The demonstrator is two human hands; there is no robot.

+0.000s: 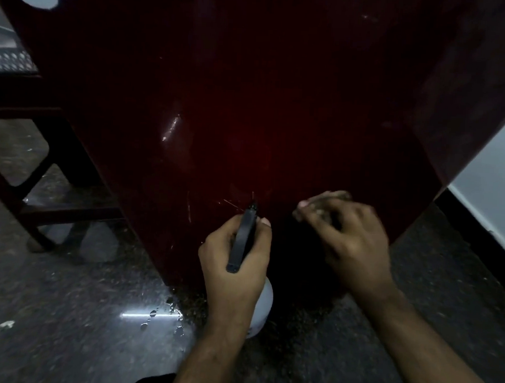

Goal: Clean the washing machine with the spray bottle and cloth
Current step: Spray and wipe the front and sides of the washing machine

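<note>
- The left hand [234, 257] holds the spray bottle [262, 304]; its fingers are curled around the black spray head, and the nozzle points up and forward at the dark red side panel of the washing machine [263, 105].
- The white body of the bottle hangs below this hand, low and near the floor [66, 313].
- The right hand [347, 236] presses the cloth [326, 199] on the same panel, just to the right of the nozzle. The fingers are bent over the cloth and hold it, but the picture is blurred there.
- The long axis of the bottle runs nearly upright, along the panel.
- I judge that the wet spot lies just in front of the nozzle, to the left of the cloth, so the right hand is the nearer one to wipe it.
- Some drops lie on the floor beside the machine's corner.
</note>
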